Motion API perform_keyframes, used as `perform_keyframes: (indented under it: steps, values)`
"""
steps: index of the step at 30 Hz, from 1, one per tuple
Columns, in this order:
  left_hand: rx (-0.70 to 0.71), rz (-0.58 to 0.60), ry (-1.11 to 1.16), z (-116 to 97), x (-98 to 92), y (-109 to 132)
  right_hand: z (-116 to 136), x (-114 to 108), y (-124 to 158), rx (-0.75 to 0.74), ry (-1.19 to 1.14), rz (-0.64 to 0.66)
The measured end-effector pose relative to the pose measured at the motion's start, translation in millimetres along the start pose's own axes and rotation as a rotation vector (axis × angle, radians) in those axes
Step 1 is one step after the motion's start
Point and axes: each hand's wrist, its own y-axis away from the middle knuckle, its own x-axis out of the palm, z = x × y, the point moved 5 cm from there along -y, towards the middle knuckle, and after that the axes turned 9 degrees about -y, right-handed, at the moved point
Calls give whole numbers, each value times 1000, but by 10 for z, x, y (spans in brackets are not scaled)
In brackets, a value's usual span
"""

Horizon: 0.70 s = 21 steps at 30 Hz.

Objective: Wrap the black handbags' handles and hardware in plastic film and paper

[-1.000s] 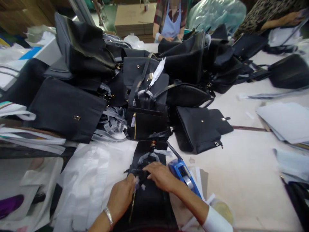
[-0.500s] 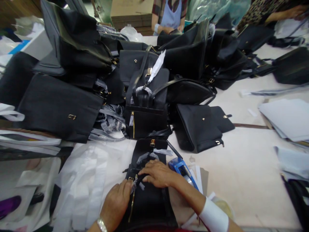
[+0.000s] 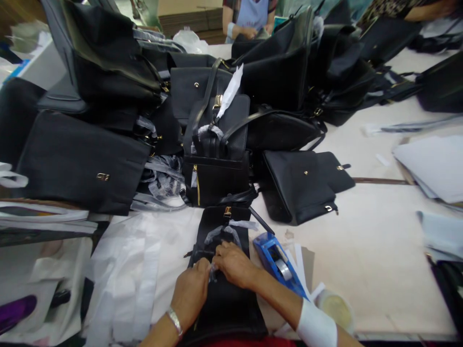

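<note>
A black backpack (image 3: 231, 308) lies on the table in front of me, its flap with a gold clasp (image 3: 227, 212) pointing away. Over its middle, my left hand (image 3: 191, 291) and my right hand (image 3: 233, 264) meet with pinched fingers. Between them shows a crumpled bit of clear plastic wrap (image 3: 212, 273), and both hands appear closed on it. More plastic wrapping (image 3: 215, 233) curls round the handle just beyond my right hand. My fingers hide the part of the bag underneath.
Right of the bag stands a blue tape dispenser (image 3: 277, 262), with a round tub (image 3: 334, 308) nearby. White tissue sheets (image 3: 126, 270) lie to the left. Several black bags, one upright backpack (image 3: 217, 178) among them, crowd the far side. A co-worker (image 3: 249, 21) stands behind them.
My left hand has moved up and right, closer to my right hand. My right hand's fingers have drawn together into a pinch. The view has shifted slightly.
</note>
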Motion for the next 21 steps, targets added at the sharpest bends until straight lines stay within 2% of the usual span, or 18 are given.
perform_keyframes:
  steps: [5,7,11,14,18,21]
  values:
    - [47,34,-9,-1,15,-30,-2,-139,139,56,-183,-123]
    - [66,26,11,6,-5,-28,35,-102,163,55,-215,-109]
    - [50,-4,32,36,-60,-33,20,-10,180,64,-175,-59]
    - [31,-12,-17,69,-72,-31,-48,-71,171,62,-128,-95]
    - [75,-63,-124,66,-93,-12,-73,-124,113,1,-78,-61]
    - [91,-116,-204,51,-119,24,-115,-109,79,43,-28,-91]
